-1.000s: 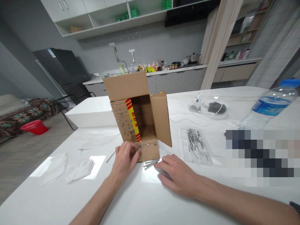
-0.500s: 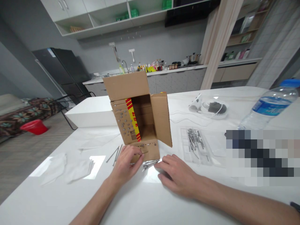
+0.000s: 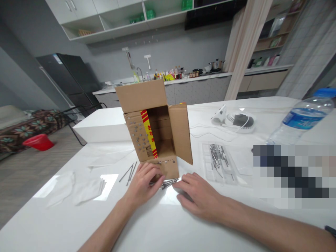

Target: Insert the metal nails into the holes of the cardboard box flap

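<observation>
A cardboard box (image 3: 163, 129) stands with its flaps spread and its opening facing me. Nail heads dot its left front panel (image 3: 135, 136), and a row of holes and heads runs along the lower flap (image 3: 170, 168). My left hand (image 3: 144, 182) rests over that flap's left part, thumb apart from the fingers, nothing visible between them. A small bunch of nails (image 3: 169, 182) lies at the flap's front edge, partly hidden by the left thumb. My right hand (image 3: 195, 194) lies on the table with loosely bent fingers, the index at the right end of the bunch.
Several loose nails (image 3: 129, 173) lie left of the left hand. To the right is a clear compartment tray (image 3: 206, 168) holding more nails. A water bottle (image 3: 299, 117), a white device with a cable (image 3: 219, 115) and white tissues (image 3: 88, 190) are also on the table (image 3: 157, 227).
My left thumb and index have parted and lowered a little towards the flap's front edge. The nails there have shifted and lie flatter. My right hand has stayed in place.
</observation>
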Motion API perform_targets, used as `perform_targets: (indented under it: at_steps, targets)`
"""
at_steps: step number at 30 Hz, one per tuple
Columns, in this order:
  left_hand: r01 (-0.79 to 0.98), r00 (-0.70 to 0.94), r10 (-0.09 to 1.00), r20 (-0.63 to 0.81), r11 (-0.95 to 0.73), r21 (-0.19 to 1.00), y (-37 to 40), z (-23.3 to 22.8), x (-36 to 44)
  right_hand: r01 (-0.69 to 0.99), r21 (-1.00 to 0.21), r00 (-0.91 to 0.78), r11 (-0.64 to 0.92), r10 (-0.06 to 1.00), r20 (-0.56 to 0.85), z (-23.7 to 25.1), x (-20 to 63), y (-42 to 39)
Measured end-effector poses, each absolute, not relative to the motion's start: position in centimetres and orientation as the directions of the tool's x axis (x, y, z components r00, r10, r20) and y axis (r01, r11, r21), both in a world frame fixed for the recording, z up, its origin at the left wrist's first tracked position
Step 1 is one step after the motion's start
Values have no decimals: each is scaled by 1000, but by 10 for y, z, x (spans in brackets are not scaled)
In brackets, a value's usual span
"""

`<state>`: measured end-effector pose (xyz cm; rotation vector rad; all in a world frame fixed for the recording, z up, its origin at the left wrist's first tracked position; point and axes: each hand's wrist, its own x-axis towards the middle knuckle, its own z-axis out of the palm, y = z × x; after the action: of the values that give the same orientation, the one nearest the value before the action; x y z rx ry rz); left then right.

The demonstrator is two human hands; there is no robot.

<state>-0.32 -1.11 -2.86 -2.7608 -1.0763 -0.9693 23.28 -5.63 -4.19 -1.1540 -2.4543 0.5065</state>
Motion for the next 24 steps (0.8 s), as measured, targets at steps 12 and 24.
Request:
perform_targets:
  at_steps: [12,24]
  targets:
    - [842,331,795,509,-493,221,-4,-43,-10,655,-458,-596,602,783,178,-45,234,-56]
    - [829,355,791,499,-513,223,-5,-43,-10,648,-464,-598,604,781,182,-43,233,-56]
